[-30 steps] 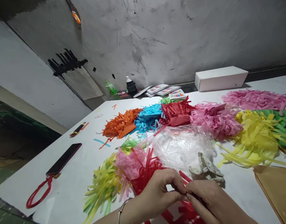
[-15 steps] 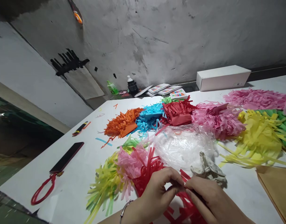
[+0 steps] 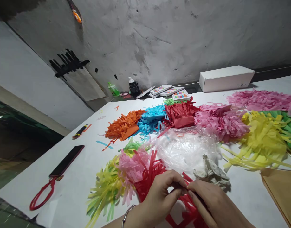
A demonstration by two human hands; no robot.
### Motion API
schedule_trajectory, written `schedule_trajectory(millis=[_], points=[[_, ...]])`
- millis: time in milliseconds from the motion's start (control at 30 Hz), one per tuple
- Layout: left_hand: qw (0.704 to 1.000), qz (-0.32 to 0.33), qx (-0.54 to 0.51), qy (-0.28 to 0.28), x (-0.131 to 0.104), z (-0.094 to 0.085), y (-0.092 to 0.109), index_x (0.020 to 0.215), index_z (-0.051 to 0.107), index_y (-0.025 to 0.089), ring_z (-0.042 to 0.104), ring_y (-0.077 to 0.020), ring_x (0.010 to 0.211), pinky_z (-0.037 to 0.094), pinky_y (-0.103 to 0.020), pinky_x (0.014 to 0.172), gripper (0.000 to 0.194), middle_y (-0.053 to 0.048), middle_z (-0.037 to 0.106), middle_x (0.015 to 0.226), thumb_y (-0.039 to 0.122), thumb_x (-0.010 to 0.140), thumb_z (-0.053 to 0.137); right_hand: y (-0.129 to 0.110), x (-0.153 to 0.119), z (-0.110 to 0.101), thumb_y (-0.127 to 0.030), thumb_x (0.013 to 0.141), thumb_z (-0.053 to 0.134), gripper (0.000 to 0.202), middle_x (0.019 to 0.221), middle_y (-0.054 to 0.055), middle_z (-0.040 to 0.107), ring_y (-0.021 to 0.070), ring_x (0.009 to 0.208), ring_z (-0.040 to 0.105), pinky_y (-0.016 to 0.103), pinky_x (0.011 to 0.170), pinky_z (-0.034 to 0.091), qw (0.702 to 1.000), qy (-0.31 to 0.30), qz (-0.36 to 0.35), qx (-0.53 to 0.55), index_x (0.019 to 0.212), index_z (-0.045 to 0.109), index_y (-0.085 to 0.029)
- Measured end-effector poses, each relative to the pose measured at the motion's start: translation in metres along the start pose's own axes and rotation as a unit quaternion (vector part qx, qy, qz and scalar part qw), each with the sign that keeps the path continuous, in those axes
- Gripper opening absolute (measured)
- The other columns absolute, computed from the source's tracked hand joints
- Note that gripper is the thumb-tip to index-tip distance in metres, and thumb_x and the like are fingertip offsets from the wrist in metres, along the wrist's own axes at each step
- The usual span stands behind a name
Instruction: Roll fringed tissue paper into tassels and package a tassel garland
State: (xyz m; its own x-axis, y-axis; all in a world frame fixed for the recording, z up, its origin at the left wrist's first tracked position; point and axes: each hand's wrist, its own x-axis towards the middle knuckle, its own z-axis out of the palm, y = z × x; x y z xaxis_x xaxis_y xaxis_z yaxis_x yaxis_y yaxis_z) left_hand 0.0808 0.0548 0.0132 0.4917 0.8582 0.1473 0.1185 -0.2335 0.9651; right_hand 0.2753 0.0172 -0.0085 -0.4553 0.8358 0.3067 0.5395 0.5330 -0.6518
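Note:
My left hand [image 3: 161, 196] and my right hand [image 3: 213, 204] meet at the bottom of the view, fingertips pinched together on a piece of red fringed paper [image 3: 150, 177]. The red strips spread out under and left of both hands. Beside them to the left lie a pink fringe bundle [image 3: 132, 166] and a yellow-green fringe bundle [image 3: 105, 190]. A metal bangle sits on my left wrist. A crumpled grey wad of paper [image 3: 210, 174] lies just beyond my right hand.
A crinkled clear plastic bag [image 3: 185, 147] lies past the hands. Behind it are orange [image 3: 123, 126], blue [image 3: 151, 118], red [image 3: 181, 115], pink [image 3: 221, 122] and yellow [image 3: 261, 139] fringe piles. A phone with a red strap [image 3: 66, 161] lies left, a white box [image 3: 226, 78] at the back, brown paper [image 3: 282, 190] right.
The hands stay pinched on the red paper with only small finger shifts. The view wobbles slightly.

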Motion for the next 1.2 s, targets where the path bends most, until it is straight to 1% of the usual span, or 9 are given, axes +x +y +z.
schedule_trajectory(millis=[133, 233, 333, 500, 700, 833, 933, 1067, 1200], points=[[0.999, -0.033, -0.031, 0.015, 0.002, 0.002, -0.001, 0.084, 0.074, 0.014, 0.066, -0.0145, 0.073, 0.053, -0.023, 0.069, 0.017, -0.005, 0.071, 0.08, 0.002, 0.075, 0.066, 0.0, 0.0, 0.0, -0.016, 0.102, 0.036, 0.023, 0.082, 0.0, 0.066, 0.013, 0.074, 0.064, 0.024, 0.068, 0.046, 1.0, -0.001, 0.009, 0.03, 0.093, 0.057, -0.022], [0.991, -0.091, -0.096, 0.012, 0.004, 0.001, 0.0, 0.087, 0.075, 0.014, 0.067, -0.0157, 0.072, 0.054, -0.025, 0.07, 0.008, -0.006, 0.073, 0.079, 0.015, 0.079, 0.074, -0.002, 0.001, -0.003, -0.019, 0.103, 0.037, 0.022, 0.083, 0.0, 0.066, 0.0122, 0.074, 0.063, 0.023, 0.067, 0.045, 0.997, 0.014, 0.034, 0.072, 0.092, 0.057, -0.022], [0.989, -0.114, -0.095, 0.005, 0.005, -0.003, 0.003, 0.089, 0.076, 0.013, 0.067, -0.0164, 0.072, 0.053, -0.026, 0.068, 0.015, -0.008, 0.073, 0.079, 0.026, 0.084, 0.073, -0.002, 0.002, -0.006, -0.022, 0.103, 0.039, 0.022, 0.083, -0.002, 0.066, 0.0113, 0.074, 0.063, 0.023, 0.066, 0.044, 0.993, 0.03, 0.05, 0.099, 0.093, 0.058, -0.023], [0.997, -0.045, 0.053, -0.019, 0.007, -0.009, 0.01, 0.085, 0.077, 0.012, 0.064, -0.0147, 0.069, 0.049, -0.023, 0.066, 0.012, -0.008, 0.073, 0.075, 0.021, 0.086, 0.068, -0.001, 0.003, -0.004, -0.022, 0.103, 0.039, 0.02, 0.085, -0.002, 0.066, 0.0113, 0.077, 0.064, 0.023, 0.069, 0.045, 0.995, 0.021, 0.042, 0.089, 0.095, 0.058, -0.023], [0.985, 0.028, 0.166, -0.046, 0.007, -0.012, 0.015, 0.081, 0.072, 0.015, 0.061, -0.0123, 0.066, 0.046, -0.019, 0.064, 0.011, -0.005, 0.071, 0.073, 0.009, 0.082, 0.063, -0.002, 0.001, -0.001, -0.019, 0.103, 0.038, 0.021, 0.087, -0.001, 0.067, 0.0124, 0.079, 0.065, 0.024, 0.073, 0.047, 0.998, 0.012, 0.03, 0.058, 0.096, 0.057, -0.023], [0.973, 0.068, 0.215, -0.04, 0.004, -0.009, 0.009, 0.081, 0.068, 0.015, 0.059, -0.0127, 0.065, 0.045, -0.019, 0.061, 0.013, -0.004, 0.068, 0.073, 0.006, 0.081, 0.059, -0.005, 0.002, -0.006, -0.019, 0.1, 0.045, 0.015, 0.093, -0.001, 0.069, 0.0124, 0.085, 0.067, 0.023, 0.076, 0.049, 0.996, -0.003, 0.045, 0.075, 0.103, 0.059, -0.024], [0.958, 0.127, 0.257, -0.032, 0.002, -0.005, 0.001, 0.083, 0.065, 0.016, 0.059, -0.0142, 0.065, 0.046, -0.021, 0.061, 0.012, -0.005, 0.067, 0.073, 0.007, 0.081, 0.057, -0.006, 0.004, -0.006, -0.017, 0.099, 0.047, 0.018, 0.097, -0.001, 0.07, 0.0122, 0.087, 0.067, 0.022, 0.076, 0.049, 0.997, 0.007, 0.021, 0.077, 0.11, 0.059, -0.026], [0.933, 0.193, 0.305, -0.011, 0.0, -0.003, -0.005, 0.083, 0.06, 0.018, 0.057, -0.0149, 0.063, 0.044, -0.022, 0.059, 0.017, -0.003, 0.063, 0.069, 0.003, 0.075, 0.055, -0.002, 0.005, 0.0, -0.014, 0.1, 0.041, 0.019, 0.08, -0.001, 0.066, 0.0124, 0.072, 0.063, 0.022, 0.065, 0.044, 0.998, 0.045, -0.037, 0.022, 0.094, 0.058, -0.022], [0.924, 0.201, 0.324, 0.022, 0.0, -0.005, -0.002, 0.081, 0.056, 0.019, 0.053, -0.0142, 0.062, 0.042, -0.022, 0.058, 0.022, -0.002, 0.059, 0.069, 0.0, 0.073, 0.051, 0.001, 0.004, 0.002, -0.015, 0.098, 0.042, 0.02, 0.07, -0.002, 0.057, 0.0119, 0.063, 0.056, 0.023, 0.058, 0.038, 0.996, 0.074, -0.037, -0.028, 0.081, 0.052, -0.021]])
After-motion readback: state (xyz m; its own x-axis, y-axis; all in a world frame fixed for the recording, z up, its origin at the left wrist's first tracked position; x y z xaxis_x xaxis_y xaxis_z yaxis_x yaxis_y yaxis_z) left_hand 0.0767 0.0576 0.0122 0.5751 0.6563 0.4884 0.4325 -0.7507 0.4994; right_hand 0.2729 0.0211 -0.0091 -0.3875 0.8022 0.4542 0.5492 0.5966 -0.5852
